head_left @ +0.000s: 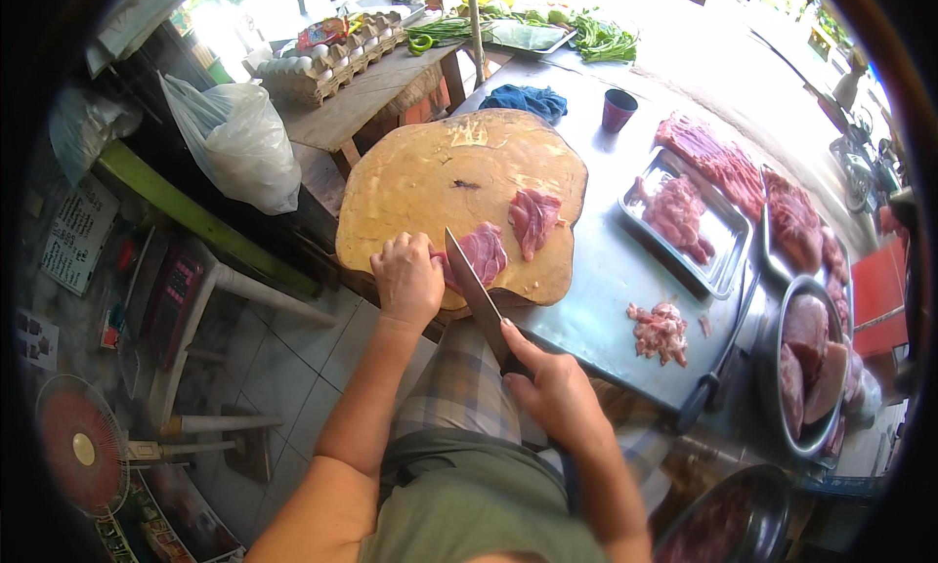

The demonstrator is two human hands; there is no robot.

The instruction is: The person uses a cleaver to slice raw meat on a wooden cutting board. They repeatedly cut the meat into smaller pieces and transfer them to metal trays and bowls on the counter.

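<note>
Wearing a green shirt (479, 500) and checked shorts (454, 397) at the near side of the chopping board (420, 182). Gripping a knife (476, 290) by its handle in the right hand (559, 387), just off the near edge of the board, and pointing its blade away over that edge. Curling the left hand (408, 278) over the near-left part of the board, holding down the left end of a slice of meat (482, 253). Laying the blade across this slice on the near part of the board; not telling how deep. Seeing a second slice (534, 221) lying farther right on the board, apart from the blade.

Finding meat scraps (660, 331) to the right of the board on a metal table (596, 260), and a bowl (772, 387) of meat chunks (806, 343) well to its right. Noticing a metal tray (731, 233) of meat between, also right of the board. Spotting a white plastic bag (244, 143) left of the board, a blue cloth (528, 102) just past its far edge, a dark cup (618, 111) beyond it to the right, eggs (293, 67) beyond it to the left and leafy greens (601, 38) well beyond it.
</note>
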